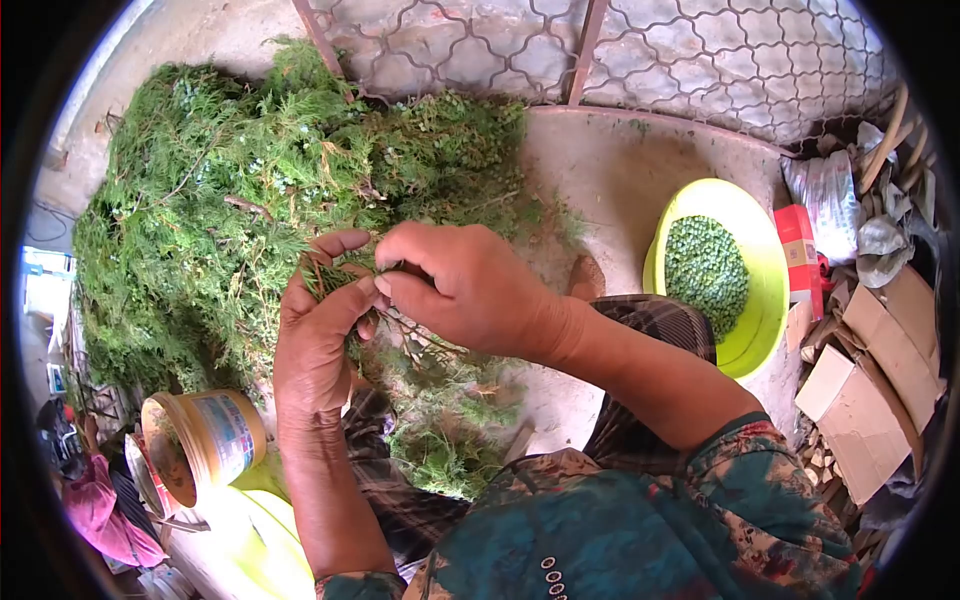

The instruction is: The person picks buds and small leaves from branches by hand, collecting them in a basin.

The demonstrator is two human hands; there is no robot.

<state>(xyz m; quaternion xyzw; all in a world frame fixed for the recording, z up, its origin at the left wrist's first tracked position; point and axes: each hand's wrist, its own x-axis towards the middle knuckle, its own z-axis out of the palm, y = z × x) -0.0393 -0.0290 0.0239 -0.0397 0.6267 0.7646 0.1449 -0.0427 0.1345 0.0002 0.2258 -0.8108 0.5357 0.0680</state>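
My left hand is closed round a green sprig, in front of a big heap of leafy evergreen branches. My right hand meets it from the right, thumb and forefinger pinched together at the sprig. Whatever lies between those fingertips is too small to make out. Thin stems hang below both hands. To the right stands a yellow-green basin holding many small green berries.
A yellowish bucket lies tilted at the lower left beside a bright yellow-green surface. Cardboard, a red box and plastic bags line the right side. A metal lattice stands behind. Loose sprigs lie between my legs.
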